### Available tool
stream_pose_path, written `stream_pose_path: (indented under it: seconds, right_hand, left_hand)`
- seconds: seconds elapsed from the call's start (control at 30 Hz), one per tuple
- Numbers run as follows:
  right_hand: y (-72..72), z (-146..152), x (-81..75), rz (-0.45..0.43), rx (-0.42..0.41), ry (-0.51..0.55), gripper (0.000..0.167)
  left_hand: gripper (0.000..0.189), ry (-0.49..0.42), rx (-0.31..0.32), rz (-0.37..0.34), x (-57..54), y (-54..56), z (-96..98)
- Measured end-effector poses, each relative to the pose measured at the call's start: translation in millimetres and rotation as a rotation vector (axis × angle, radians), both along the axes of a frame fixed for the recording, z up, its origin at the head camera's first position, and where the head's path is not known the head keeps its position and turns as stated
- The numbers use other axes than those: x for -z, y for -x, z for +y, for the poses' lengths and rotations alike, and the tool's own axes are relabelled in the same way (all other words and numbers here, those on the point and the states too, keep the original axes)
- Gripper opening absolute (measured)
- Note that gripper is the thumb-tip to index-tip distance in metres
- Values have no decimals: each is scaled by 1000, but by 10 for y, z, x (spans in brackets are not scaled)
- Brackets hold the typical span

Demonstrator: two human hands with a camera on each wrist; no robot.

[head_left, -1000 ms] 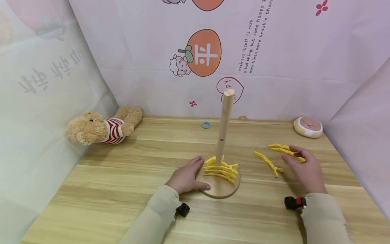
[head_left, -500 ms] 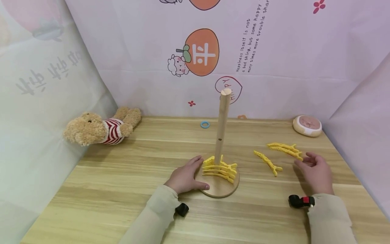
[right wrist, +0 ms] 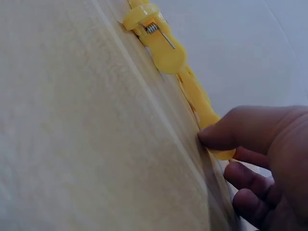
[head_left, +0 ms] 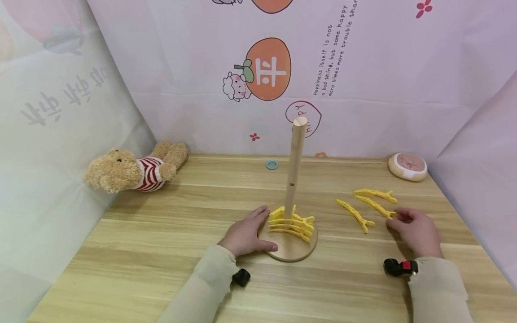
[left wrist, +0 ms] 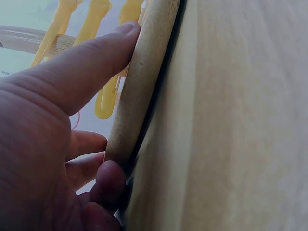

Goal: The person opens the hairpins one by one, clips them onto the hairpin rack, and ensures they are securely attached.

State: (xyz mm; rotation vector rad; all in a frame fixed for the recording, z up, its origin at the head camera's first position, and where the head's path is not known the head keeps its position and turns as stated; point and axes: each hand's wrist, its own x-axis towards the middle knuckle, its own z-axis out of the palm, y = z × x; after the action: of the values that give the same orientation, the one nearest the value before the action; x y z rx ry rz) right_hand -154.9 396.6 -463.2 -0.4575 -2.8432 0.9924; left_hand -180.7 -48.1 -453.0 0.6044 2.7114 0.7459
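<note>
A round wooden stand (head_left: 290, 255) with an upright pole (head_left: 296, 166) stands on the table. Several yellow hair clips (head_left: 291, 228) are gathered around the foot of the pole. My left hand (head_left: 246, 234) holds the base by its left edge; in the left wrist view the thumb (left wrist: 96, 65) lies over the rim and the fingers are at its side. At the right, my right hand (head_left: 418, 231) pinches the handle end of a yellow hair clip (right wrist: 195, 96) lying on the table. Two more clips lie close by, one behind (head_left: 375, 193) and one to the left (head_left: 355, 216).
A teddy bear (head_left: 135, 170) in a striped top lies at the back left. Near the back edge is a small blue ring (head_left: 272, 165). A round beige and pink object (head_left: 408, 167) sits at the back right corner. Printed cloth (head_left: 181, 54) hangs behind and at both sides.
My right hand has drawn back to the right and now pinches the nearer of the paired clips, which has swung apart from the other. The left hand stays on the base.
</note>
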Motion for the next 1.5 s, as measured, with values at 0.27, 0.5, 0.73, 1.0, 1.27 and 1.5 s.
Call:
stream_pose_path:
  seconds: [0.27,0.5,0.73,1.0,1.27,1.5]
  right_hand:
    - [-15,-70,-44,128,-46,112,57]
    - [-21,-257,-191,175,-131,153,49]
    - [-30,-526,-353,186,-186,217,42]
    - [-42,-752,-463,244,-306,266,33]
    - [-72,-903,-557,267,-366,232,26]
    - [-109,-1023,-612,268,-423,259,22]
  left_hand:
    - [103,-9,0,-7,-17,-10,2]
    - [103,-9,3,-13,-16,-7,-4]
    - [103,-7,4,-10,-35,-6,-17]
    - [103,-5,0,-11,-23,-4,-19]
    - [103,-10,-5,-14,-10,-5,-16]
    - [103,-7,4,-2,-22,-7,-2]
